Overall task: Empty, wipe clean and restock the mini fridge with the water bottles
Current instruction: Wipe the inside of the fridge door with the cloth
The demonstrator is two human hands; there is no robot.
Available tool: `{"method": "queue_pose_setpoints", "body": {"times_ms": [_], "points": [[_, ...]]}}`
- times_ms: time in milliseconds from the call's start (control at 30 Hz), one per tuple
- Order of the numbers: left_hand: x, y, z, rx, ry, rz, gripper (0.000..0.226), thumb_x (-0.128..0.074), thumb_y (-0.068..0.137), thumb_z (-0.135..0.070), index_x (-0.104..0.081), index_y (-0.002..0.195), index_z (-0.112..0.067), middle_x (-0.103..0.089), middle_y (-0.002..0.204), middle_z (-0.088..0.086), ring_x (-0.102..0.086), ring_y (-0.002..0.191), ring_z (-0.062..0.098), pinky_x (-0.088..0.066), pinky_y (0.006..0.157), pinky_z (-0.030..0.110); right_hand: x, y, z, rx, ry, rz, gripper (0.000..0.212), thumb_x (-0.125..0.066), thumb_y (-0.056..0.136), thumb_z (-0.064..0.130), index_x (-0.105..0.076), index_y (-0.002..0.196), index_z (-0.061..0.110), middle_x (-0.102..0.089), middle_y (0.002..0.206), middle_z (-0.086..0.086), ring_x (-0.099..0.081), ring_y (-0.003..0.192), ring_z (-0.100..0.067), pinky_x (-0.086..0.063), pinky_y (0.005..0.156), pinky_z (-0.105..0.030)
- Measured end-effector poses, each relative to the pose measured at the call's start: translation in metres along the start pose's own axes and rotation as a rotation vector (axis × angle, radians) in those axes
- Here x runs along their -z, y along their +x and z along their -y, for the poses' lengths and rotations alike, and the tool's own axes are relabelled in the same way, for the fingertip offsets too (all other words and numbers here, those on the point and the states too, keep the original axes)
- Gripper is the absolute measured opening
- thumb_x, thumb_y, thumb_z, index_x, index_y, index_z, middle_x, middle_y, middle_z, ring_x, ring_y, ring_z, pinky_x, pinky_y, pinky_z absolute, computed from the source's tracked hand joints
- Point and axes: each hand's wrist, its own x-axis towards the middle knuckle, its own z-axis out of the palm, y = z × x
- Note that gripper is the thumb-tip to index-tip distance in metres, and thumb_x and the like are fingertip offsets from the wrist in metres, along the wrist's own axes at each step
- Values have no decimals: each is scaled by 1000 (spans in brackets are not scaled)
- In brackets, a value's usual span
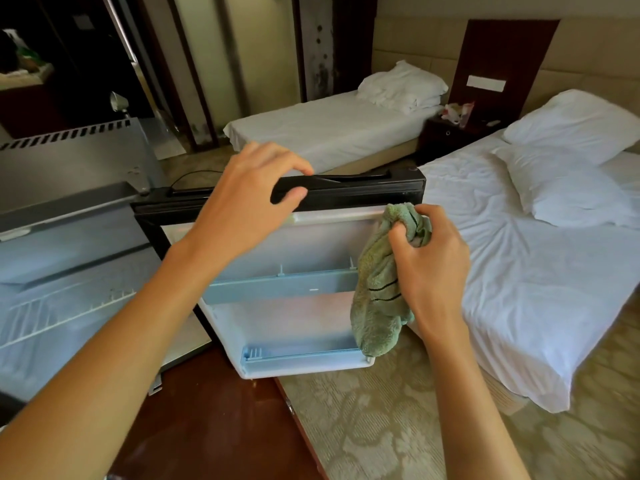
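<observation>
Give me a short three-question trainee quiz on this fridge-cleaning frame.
1. True or false: the left hand grips the top edge of the open fridge door.
2. The right hand holds: A) a bottle, B) a green cloth, C) nothing.
3. How many bottles stand in the door shelves?

Key: 1 true; 2 B; 3 none.
</observation>
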Motion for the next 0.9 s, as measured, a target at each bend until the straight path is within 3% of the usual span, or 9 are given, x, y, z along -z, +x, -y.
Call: {"method": "queue_pose_setpoints", "body": {"times_ms": [167,400,500,600,733,900], "points": [[6,-8,22,99,77,169,37,-60,92,-37,-54,129,-35,-53,131,-8,-41,121,18,-29,103,37,-6,3,4,36,-138,-28,37,-58,92,32,-58,128,22,-59,110,-7,-59,90,-28,-41,75,-34],[11,-4,40,148,93,281,34,-45,101,-36,-49,134,-41,-48,140,-9,-39,124,20,-28,102,40,-20,10,2,71,-255,-50,38,-56,96,29,-55,133,22,-51,117,-11,-53,103,-32,-39,74,-33],[17,-3,59,237,119,356,34,-36,103,-36,-42,135,-45,-48,139,-9,-39,122,24,-30,100,47,-25,15,2,82,-296,-62,38,-57,97,28,-55,134,21,-48,122,-12,-49,108,-32,-39,76,-33],[21,-5,79,300,47,443,33,-33,103,-41,-39,135,-49,-55,128,-5,-45,120,23,-37,100,49,-32,23,4,92,-324,-64,38,-58,97,27,-54,134,20,-47,124,-14,-47,110,-33,-46,80,-42],[16,-5,86,292,9,447,35,-33,103,-42,-38,138,-45,-51,133,-5,-45,121,18,-38,96,41,-49,31,7,88,-358,-83,35,-59,95,25,-56,129,18,-47,122,-15,-45,108,-33,-50,75,-45],[10,-6,92,260,68,413,37,-27,104,-42,-35,141,-45,-48,138,-7,-42,122,18,-33,96,42,-72,32,7,78,-398,-123,29,-60,93,24,-58,121,16,-47,119,-17,-45,105,-34,-52,71,-48]]}}
